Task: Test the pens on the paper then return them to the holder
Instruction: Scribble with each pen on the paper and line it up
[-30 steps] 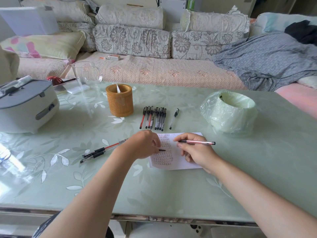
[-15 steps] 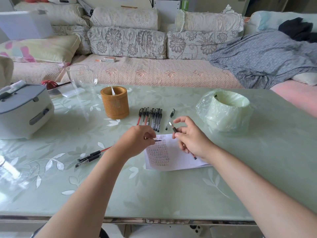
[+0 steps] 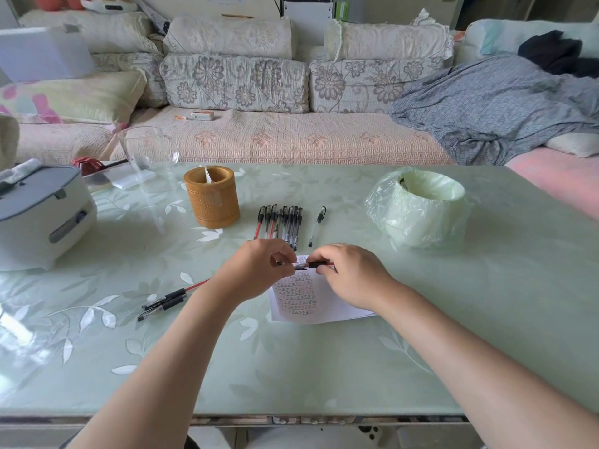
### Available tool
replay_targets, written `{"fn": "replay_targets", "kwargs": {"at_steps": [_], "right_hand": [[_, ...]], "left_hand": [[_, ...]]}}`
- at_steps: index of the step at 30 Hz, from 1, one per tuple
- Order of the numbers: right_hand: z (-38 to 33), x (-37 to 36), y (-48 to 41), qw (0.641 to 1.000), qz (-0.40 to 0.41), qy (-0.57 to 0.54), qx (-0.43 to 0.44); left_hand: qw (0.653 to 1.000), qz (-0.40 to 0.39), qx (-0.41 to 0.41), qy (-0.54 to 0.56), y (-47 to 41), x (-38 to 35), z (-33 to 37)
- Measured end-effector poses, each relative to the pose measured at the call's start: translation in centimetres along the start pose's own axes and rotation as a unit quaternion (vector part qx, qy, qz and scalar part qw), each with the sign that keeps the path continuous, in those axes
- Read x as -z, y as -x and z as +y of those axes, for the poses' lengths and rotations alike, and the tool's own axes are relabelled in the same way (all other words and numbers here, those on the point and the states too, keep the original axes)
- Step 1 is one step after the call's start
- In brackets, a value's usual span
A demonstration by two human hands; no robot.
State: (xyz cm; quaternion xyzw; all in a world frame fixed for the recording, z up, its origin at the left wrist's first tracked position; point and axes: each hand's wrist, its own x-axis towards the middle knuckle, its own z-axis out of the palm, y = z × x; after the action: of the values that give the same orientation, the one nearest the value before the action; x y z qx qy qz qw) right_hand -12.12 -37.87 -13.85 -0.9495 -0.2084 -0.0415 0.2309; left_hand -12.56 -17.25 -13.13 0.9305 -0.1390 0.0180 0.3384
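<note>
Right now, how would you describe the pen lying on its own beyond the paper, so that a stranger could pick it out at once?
Find the tan woven pen holder towards the far side of the green table. Just right of it lies a tight row of pens, side by side. Further right again is the single pen, black-capped and slightly slanted; unlike the rest, it touches no other pen.

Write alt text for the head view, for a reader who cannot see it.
The left hand and right hand pinch a pen between them over the scribbled paper. A row of pens and the holder sit beyond; more pens lie left.
</note>
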Motion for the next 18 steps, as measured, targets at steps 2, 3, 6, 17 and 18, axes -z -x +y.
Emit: {"fn": "replay_targets", "kwargs": {"at_steps": [2, 3, 6, 17, 18], "right_hand": [[-0.2, -0.3, 0.0, 1.0, -0.01, -0.011, 0.012], [-0.3, -0.4, 0.0, 1.0, -0.011, -0.019, 0.018], [-0.4, -0.6, 0.2, 1.0, -0.004, -0.011, 0.028], [-1.7, -0.7, 0.8, 0.975, 0.026, 0.216, 0.046], [-1.8, -0.7, 0.8, 0.974, 0.02, 0.221, 0.04]], "left_hand": [[1.0, -0.012, 0.002, 0.015, 0.1, -0.2, 0.3], [0.999, -0.015, 0.007, 0.03, 0.1, -0.3, 0.5], [0.997, -0.009, 0.034, 0.071, 0.1, -0.7, 1.1], [0.958, -0.038, 0.157, 0.235, 1.4, -1.6, 3.2], [0.956, -0.039, 0.163, 0.24, 1.5, -1.7, 3.4]]}}
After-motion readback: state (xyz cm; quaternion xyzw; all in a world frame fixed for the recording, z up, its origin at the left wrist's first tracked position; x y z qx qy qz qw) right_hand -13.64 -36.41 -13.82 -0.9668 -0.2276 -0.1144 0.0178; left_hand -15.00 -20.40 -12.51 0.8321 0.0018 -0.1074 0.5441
